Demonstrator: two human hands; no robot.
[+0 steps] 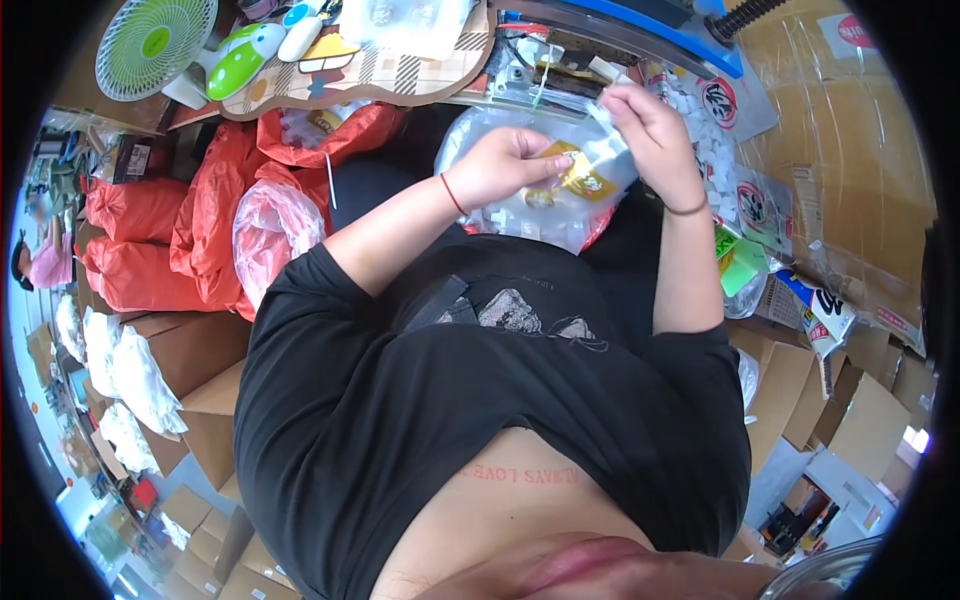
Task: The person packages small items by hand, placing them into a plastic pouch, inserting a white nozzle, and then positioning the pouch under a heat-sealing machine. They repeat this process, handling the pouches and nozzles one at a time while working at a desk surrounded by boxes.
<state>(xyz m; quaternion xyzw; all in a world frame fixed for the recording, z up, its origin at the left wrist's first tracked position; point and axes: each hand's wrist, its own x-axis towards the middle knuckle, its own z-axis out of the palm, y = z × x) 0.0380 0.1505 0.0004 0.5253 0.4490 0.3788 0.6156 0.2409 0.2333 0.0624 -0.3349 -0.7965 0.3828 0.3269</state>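
Note:
A clear plastic bag with a yellow printed patch [592, 180] is between my two hands, above my lap. My left hand [508, 170], a red string at its wrist, closes on the bag's left side with the thumb on top. Higher up and to the right, my right hand [648, 130] has its fingers pinched at the bag's upper edge, where a whitish strip shows. Under the bag in my hands, a larger clear plastic bag [548, 222] with pale pieces inside rests in my lap; a bit of red shows at its lower edge.
A patterned board [440, 75] at the far left bears a green and white fan [155, 45]. Red bags [205, 215] crowd the left side. Ahead is a blue metal frame [640, 30]. Small white pieces [705, 150] and a large carton [850, 150] are at the right.

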